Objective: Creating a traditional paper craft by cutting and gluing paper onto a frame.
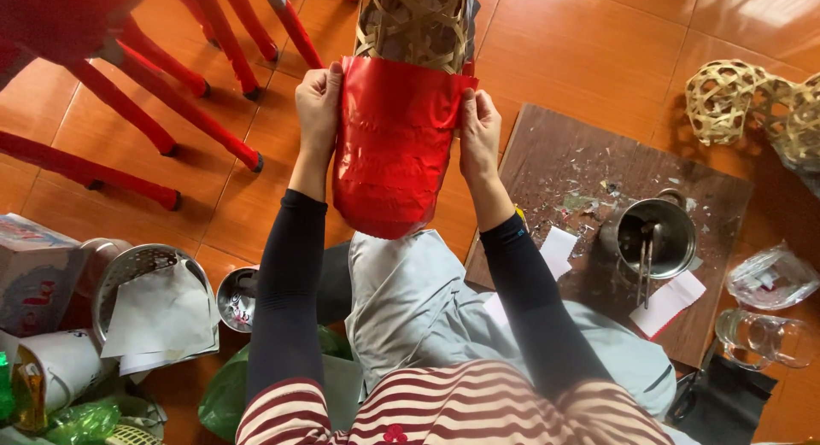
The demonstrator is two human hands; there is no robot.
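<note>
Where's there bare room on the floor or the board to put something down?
Bare orange tile floor lies open between the woven bamboo frame wrapped in red paper and the small bamboo baskets. The wooden board is free at its far end. It is crowded by the metal pot, and lower left around the metal colander.

Two hands are counted: left hand (318,103), right hand (478,131). One red sheet (389,159), one woven frame (414,22) upper centre, two woven balls (722,99) (799,120) upper right, one metal pot (658,236), one board (555,167).
</note>
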